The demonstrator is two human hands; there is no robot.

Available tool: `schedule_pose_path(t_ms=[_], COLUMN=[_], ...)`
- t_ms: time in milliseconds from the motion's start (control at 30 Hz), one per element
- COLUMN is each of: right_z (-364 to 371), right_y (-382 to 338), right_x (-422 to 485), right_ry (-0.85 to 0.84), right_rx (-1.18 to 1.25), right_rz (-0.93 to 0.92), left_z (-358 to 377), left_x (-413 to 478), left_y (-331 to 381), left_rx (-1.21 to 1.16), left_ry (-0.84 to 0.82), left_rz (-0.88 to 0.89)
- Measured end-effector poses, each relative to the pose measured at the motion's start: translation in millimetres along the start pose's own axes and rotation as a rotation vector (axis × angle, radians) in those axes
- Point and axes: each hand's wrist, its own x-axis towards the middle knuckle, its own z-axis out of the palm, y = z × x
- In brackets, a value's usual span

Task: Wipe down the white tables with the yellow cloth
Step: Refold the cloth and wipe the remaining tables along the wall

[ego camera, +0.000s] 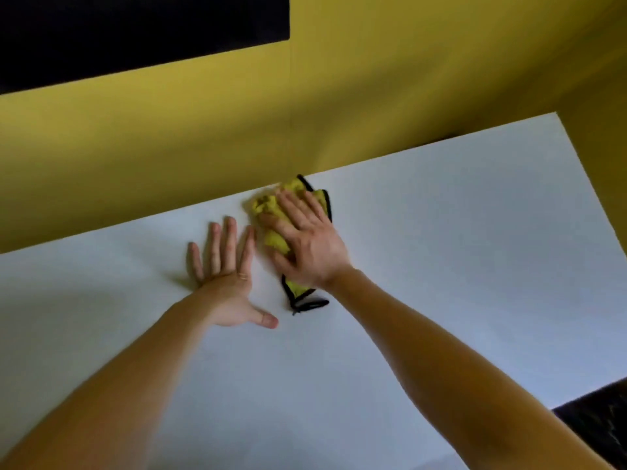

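The yellow cloth (268, 205), edged in black, is seen bunched up on the white bench (458, 249), close to the far edge where the bench meets a yellow wall (169, 157). It is pressed down by the right hand (312, 245), which is laid flat across its middle with the fingers straight and slightly spread. The thumb is set along the cloth's left side, and no curl round the fabric can be made out. A crumpled part of the cloth is shown beyond the fingertips, and a black-trimmed corner is left sticking out below the wrist. The left hand (227, 283) is placed palm down on the bare bench just beside the cloth, with its fingers stretched and fanned, its thumb pointed toward the cloth's near corner, and nothing held. A small mark near its knuckles may be a ring, though the blur leaves this uncertain. A dark panel (135, 35) is mounted on the wall at upper left, and a dark surface (600, 418) is visible past the bench's right edge.
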Motion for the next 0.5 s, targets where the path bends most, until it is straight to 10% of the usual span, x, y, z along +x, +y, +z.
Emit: schedule_pose_path(t_ms=[100,333,500], right_z=[-23.2,-70.7,-5.6], right_y=[58.4,166.1,8.7], right_x=[-2.6,-27.3,29.8], right_ry=[-0.015,0.482,0.09], right_rx=[0.0,-0.145,0.034], right_rz=[-0.124,1.001,0.18], left_z=[-0.2,-2.8,-4.3], left_x=[-2.9,-3.3,-6.0], left_y=[1.3,2.2,3.3], left_rx=[-0.023,-0.027,-0.015], left_ry=[-0.017,-0.045,-0.034], left_rz=[0.005,0.012,-0.023])
